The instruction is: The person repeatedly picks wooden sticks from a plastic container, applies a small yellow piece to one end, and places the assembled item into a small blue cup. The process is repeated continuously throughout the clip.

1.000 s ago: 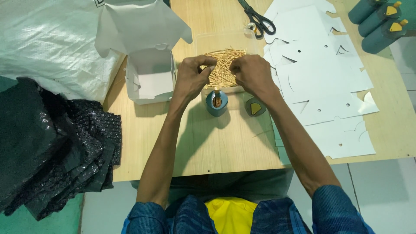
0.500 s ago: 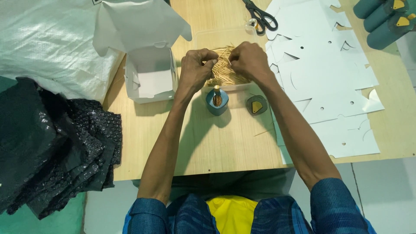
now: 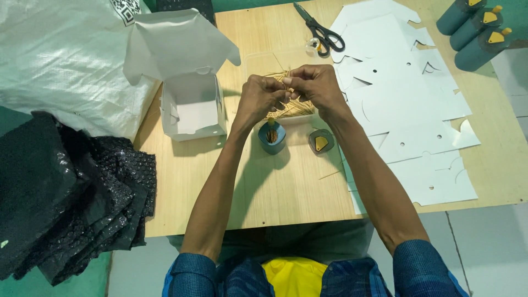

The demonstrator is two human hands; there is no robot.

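Observation:
My left hand (image 3: 258, 99) and my right hand (image 3: 316, 85) meet above a heap of thin wooden sticks (image 3: 294, 108) on the wooden table (image 3: 275, 187). Both hands pinch a small bunch of sticks (image 3: 286, 83) between their fingertips, lifted off the heap. Just below the hands stands an open blue-grey tube (image 3: 273, 136) with a few sticks upright inside it. Its round cap (image 3: 321, 141), with a yellow insert, lies to the right of the tube.
An open white cardboard box (image 3: 191, 104) stands left of the hands. Flat white box blanks (image 3: 407, 104) cover the right side. Black scissors (image 3: 320, 27) lie at the back, three capped tubes (image 3: 473, 27) far right. Black bubble wrap (image 3: 66, 192) and a white sack (image 3: 60, 60) lie left.
The hands have risen from pressing on the stick heap and now pinch a small bunch of sticks together above it.

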